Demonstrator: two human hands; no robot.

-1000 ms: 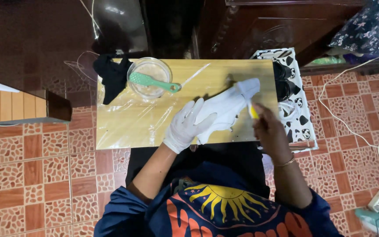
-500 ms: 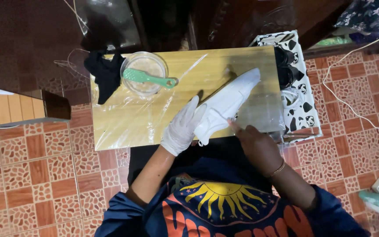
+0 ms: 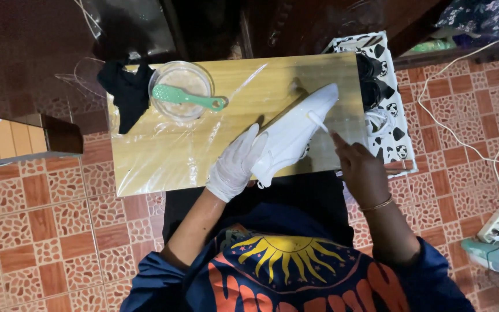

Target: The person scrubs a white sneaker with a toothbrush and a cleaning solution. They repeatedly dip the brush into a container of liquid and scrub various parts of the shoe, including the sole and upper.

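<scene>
My two hands, my shirt, my bracelet

On my left hand point(image 3: 235, 164) I wear a thin whitish glove, wrinkled at the knuckles, its cuff ending at the wrist at about 7 o'clock from the fingers. My right hand point(image 3: 362, 170) is bare, with a slim gold bracelet point(image 3: 376, 204) circling the wrist toward 5 o'clock. I have on a dark navy shirt point(image 3: 295, 271) with short sleeves bunched above both elbows. Its chest carries a yellow sun print point(image 3: 287, 251) with pointed rays, and orange shapes sit below it at 6 o'clock.
</scene>
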